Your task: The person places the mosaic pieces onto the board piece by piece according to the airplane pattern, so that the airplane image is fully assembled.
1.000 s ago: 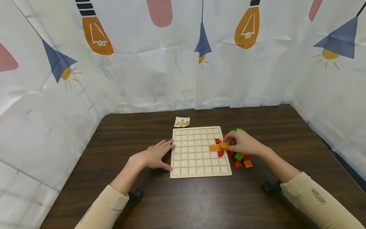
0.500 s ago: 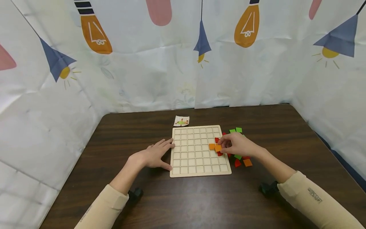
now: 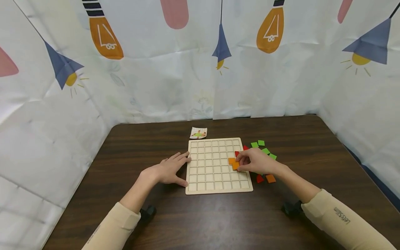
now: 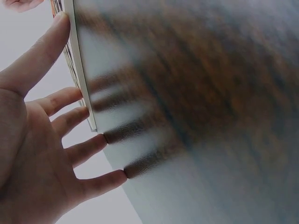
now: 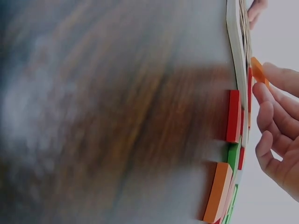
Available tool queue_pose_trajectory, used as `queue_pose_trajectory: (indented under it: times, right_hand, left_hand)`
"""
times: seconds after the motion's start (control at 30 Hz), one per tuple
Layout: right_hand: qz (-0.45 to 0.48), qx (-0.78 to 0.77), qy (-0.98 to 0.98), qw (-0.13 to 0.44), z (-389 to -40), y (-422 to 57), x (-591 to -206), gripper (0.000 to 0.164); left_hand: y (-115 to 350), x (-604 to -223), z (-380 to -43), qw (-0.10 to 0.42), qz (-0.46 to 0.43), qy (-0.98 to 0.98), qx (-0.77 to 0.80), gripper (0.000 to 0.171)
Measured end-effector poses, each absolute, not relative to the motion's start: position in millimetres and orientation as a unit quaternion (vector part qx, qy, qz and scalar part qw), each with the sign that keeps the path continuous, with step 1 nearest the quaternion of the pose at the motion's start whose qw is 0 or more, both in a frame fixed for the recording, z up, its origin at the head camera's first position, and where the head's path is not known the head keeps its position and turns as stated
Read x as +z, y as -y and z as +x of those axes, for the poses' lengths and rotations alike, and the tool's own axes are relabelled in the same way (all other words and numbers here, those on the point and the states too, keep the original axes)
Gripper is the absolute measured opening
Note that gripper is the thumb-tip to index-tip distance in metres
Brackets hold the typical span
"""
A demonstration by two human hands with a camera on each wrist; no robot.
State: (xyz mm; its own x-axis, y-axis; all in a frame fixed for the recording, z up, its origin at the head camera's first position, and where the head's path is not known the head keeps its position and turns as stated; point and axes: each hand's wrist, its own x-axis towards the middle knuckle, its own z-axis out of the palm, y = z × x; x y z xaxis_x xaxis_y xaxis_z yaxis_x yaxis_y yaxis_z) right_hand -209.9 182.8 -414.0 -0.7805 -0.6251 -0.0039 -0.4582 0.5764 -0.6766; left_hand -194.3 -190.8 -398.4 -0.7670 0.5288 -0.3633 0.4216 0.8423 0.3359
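A pale wooden grid board (image 3: 210, 177) lies on the dark table. Along its left edge rests my left hand (image 3: 167, 172), fingers spread; in the left wrist view the thumb (image 4: 44, 56) touches the board's side. Over the board's right part, my right hand (image 3: 257, 161) pinches an orange square tile (image 3: 235, 166) between thumb and fingertips. That tile (image 5: 258, 70) is tilted close over the grid in the right wrist view. Another orange tile (image 3: 231, 160) sits in the grid just behind it, and a red piece (image 3: 236, 153) shows beyond the fingers. My right hand hides other pieces there.
Loose green tiles (image 3: 254, 144), a red piece (image 3: 259, 178) and an orange tile (image 3: 271, 178) lie on the table right of the board. Behind the board is a small printed pattern card (image 3: 198, 132). A patterned white curtain (image 3: 156, 86) surrounds the table.
My right hand has carried the orange tile leftward and a little nearer over the board, uncovering more green tiles behind it. My left hand has stayed at the board's edge.
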Motion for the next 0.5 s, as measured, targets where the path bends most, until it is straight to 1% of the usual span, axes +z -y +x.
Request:
queue_pose_trajectory:
  times: [0.3, 0.5]
  right_hand:
    - [-0.322, -0.335, -0.876, 0.128, -208.0, -178.7, -415.2, 0.018]
    - [-0.332, -0.319, -0.879, 0.121, -208.6, -175.5, -416.0, 0.019]
  left_hand:
    - [190.4, -398.1, -193.4, 0.227, 0.254, -0.932, 0.122, 0.094]
    - [191.0, -397.4, -193.7, 0.225, 0.257, -0.932, 0.123, 0.095]
